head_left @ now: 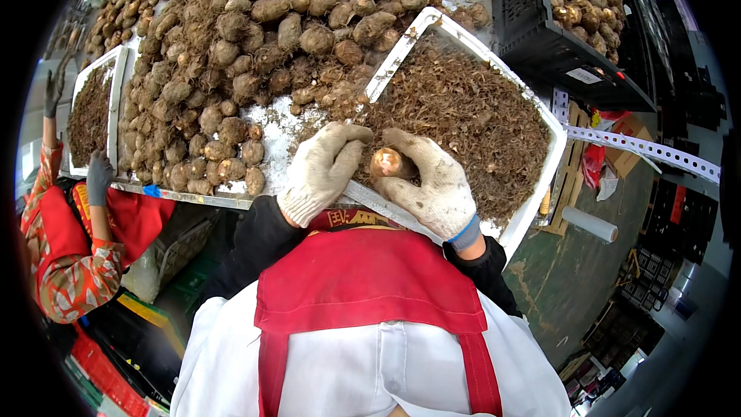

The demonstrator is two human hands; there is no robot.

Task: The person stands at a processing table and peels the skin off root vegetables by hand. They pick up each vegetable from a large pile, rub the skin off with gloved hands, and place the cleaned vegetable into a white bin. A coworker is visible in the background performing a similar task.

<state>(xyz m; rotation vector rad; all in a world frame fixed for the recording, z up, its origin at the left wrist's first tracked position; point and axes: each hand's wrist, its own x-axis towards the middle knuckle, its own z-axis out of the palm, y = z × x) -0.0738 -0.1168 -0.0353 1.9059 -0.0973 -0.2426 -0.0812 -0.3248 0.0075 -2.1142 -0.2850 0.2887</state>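
Note:
My right hand (440, 184), in a soiled white knit glove with a blue cuff, curls its thumb and fingers around a taro root (387, 163). The pale, trimmed end of the root faces up. Just left of it is my left hand (327, 168), gloved likewise, with its fingers bent together and their tips close to the root. Whatever may be inside those fingers is hidden. Both hands are over the near left side of a white foam tray (553, 156), which is filled with brown fibrous peelings (467, 112).
Heaped taro roots (231, 46) cover the table beyond and left. A black crate (567, 54) of more roots stands far right, near a perforated white strip (648, 150). At left, a co-worker's gloved hand (99, 177) is beside another tray (116, 108). A white roll (590, 225) lies on the floor.

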